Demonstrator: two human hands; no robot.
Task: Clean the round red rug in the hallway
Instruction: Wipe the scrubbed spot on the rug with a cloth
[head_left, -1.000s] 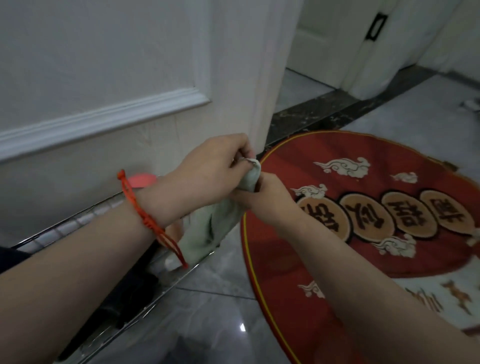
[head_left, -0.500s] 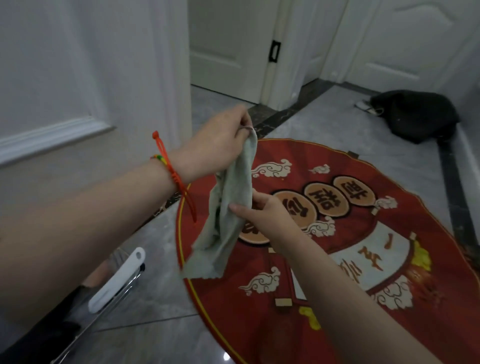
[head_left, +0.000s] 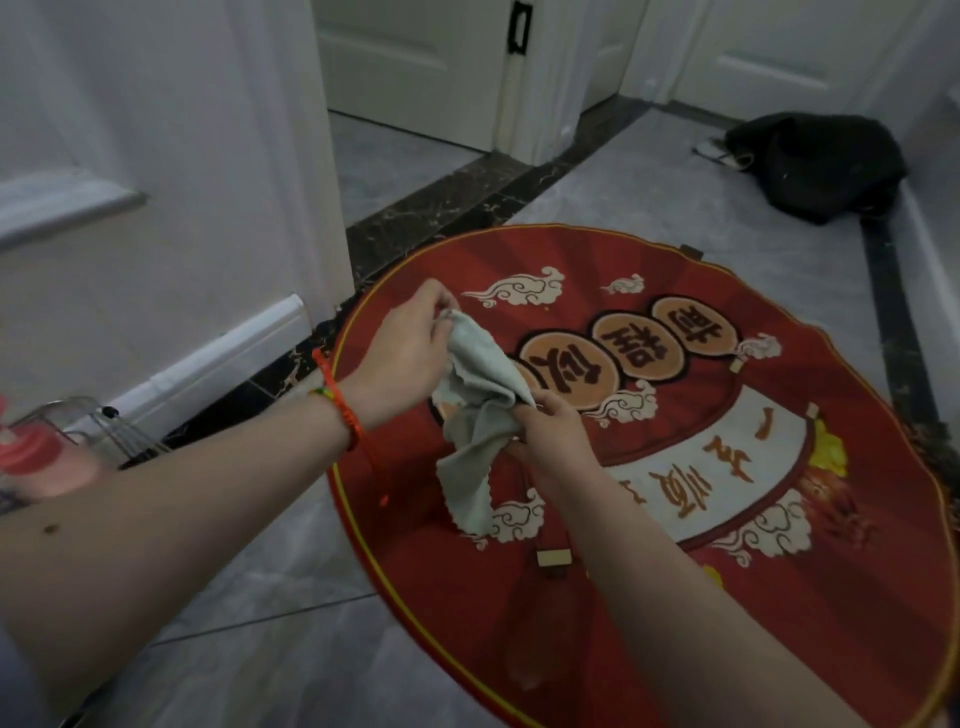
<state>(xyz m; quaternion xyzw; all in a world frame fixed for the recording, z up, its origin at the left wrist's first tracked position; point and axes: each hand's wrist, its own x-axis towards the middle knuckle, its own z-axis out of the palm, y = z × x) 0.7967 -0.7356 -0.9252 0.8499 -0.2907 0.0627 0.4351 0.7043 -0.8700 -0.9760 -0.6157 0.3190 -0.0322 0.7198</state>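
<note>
At the upper right of the frame you have a black bag (head_left: 815, 163) slumped on the grey tiled floor (head_left: 649, 176), against the wall, with something pale (head_left: 719, 150) poking out at its left edge. A dark marble strip (head_left: 457, 202) runs diagonally through the tiles from upper centre toward the left. White doors (head_left: 410, 67) stand across the top. At the far left edge you can see a pink bottle (head_left: 31, 457) beside a wire rack (head_left: 98, 426), below the white baseboard (head_left: 218, 353).

Dim, even indoor light with a cool cast leaves only soft shadows on the grey floor (head_left: 649, 176), while the whole view looks slightly soft, door frames bow toward the edges, and the near forearms blur.
</note>
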